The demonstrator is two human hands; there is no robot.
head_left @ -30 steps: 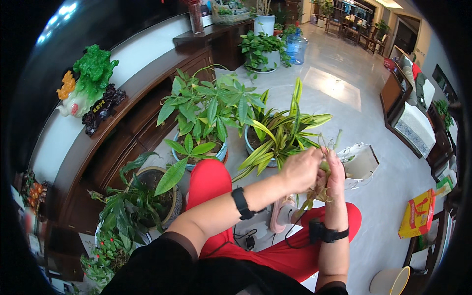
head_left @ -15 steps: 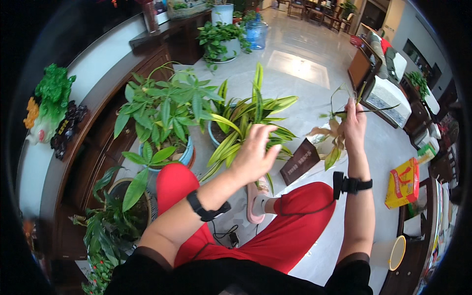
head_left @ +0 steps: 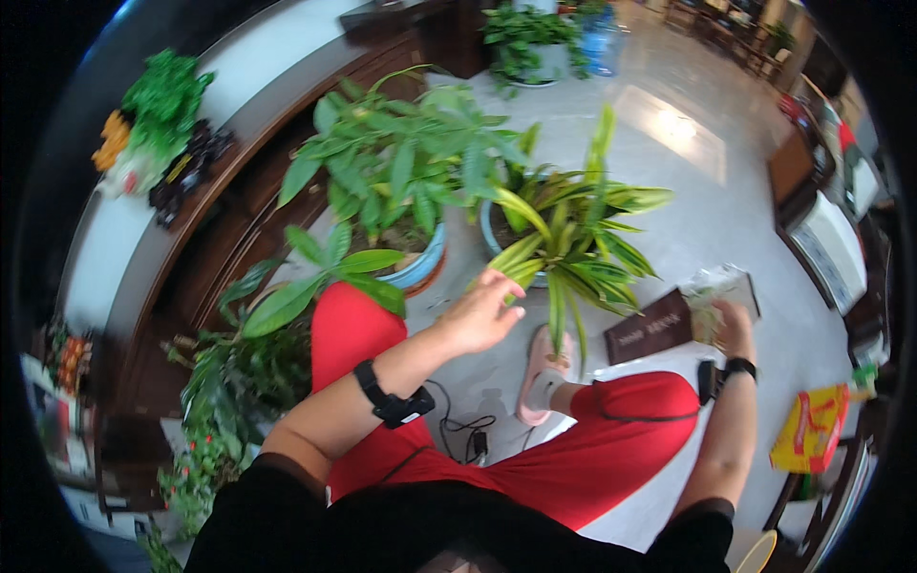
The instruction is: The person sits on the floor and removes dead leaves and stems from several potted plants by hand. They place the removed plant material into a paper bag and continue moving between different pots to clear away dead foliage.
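Striped potted plant (head_left: 564, 239) stands on glossy pale tiled floor (head_left: 707, 181).

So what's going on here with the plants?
A person in red trousers sits on the floor among potted plants. The left hand reaches toward the striped-leaf plant, fingers spread, nearly at its lower leaves. The right hand is over at the brown bin, at the plant trimmings in it.

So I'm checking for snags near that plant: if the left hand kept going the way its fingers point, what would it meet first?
Most likely the drooping yellow-green striped leaves of the striped plant: the left hand is open, fingertips already right at them. Depth is hard to judge, so contact is uncertain.
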